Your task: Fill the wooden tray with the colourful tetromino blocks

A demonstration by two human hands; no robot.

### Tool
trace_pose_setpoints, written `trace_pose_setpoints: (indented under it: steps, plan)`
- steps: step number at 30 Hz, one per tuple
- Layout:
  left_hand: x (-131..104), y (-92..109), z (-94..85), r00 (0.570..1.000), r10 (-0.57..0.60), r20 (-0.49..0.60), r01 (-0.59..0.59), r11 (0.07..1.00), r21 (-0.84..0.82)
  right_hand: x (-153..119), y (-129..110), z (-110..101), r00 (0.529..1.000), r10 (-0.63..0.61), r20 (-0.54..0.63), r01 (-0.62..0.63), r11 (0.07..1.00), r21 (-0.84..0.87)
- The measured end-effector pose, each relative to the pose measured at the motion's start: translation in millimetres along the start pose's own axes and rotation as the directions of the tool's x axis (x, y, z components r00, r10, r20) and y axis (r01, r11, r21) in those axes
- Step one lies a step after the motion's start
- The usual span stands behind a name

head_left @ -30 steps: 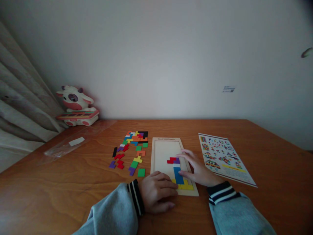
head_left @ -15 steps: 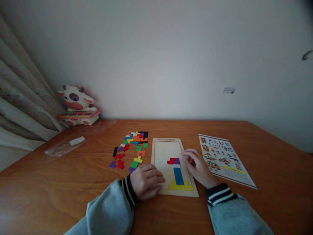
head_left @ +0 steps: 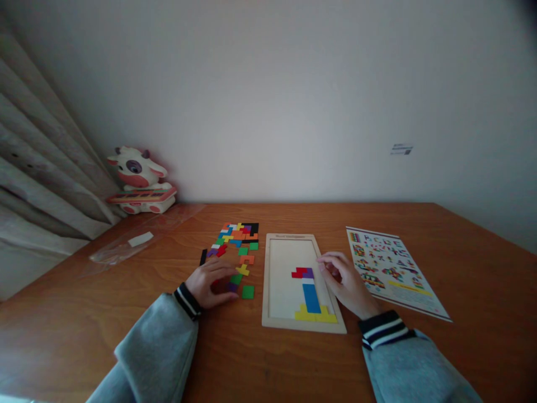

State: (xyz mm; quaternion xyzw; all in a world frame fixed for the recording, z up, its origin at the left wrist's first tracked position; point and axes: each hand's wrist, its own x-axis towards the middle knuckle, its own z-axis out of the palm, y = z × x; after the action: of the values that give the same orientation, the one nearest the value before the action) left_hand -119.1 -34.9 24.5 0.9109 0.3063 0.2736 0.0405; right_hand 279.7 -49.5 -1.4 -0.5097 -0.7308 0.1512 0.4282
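Observation:
My left hand [head_left: 213, 281] is over the loose puzzle pieces left of the board, fingers stretched out and thumb apart. It partly covers red and purple pieces, and a green square piece [head_left: 248, 292] lies right of the thumb. My right hand [head_left: 347, 284] rests at the right rim of the wooden puzzle board [head_left: 287, 280], its fingers loosely bent and no piece visible in them. Inside the board are a red piece [head_left: 298, 272], a purple piece [head_left: 309, 273], a white piece [head_left: 307, 281], a blue block [head_left: 311, 299] and yellow pieces [head_left: 315, 315] along the bottom.
Several more coloured pieces [head_left: 239, 235] lie grouped behind my left hand. A printed pattern sheet [head_left: 396, 268] is right of the board. At the back left stand a toy cow keyboard [head_left: 141, 182] and a clear plastic bag [head_left: 113, 252] with a white label. A curtain [head_left: 46, 184] hangs at left.
My left hand has moved left from the board's lower left edge to the loose pieces, uncovering the green square. My right hand stays at the board's right side. The view has shifted slightly.

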Motion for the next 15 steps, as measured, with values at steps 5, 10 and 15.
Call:
trace_pose_setpoints:
  steps: [5,10,15]
  plan:
    - [9.2,12.5,12.8,0.994,0.1,0.05,-0.1,0.995,-0.012,-0.2,-1.2,-0.1,1.0,0.003,0.002,-0.003,1.0,-0.001]
    - [10.0,19.2,24.7,0.994,0.106,0.038,-0.105,0.994,-0.033,-0.7,-0.1,0.8,1.0,0.005,-0.003,-0.005,1.0,0.005]
    - [10.3,19.7,30.4,0.994,0.107,0.009,-0.106,0.99,-0.097,-0.4,-0.1,0.7,1.0,0.013,0.001,-0.013,1.0,0.004]
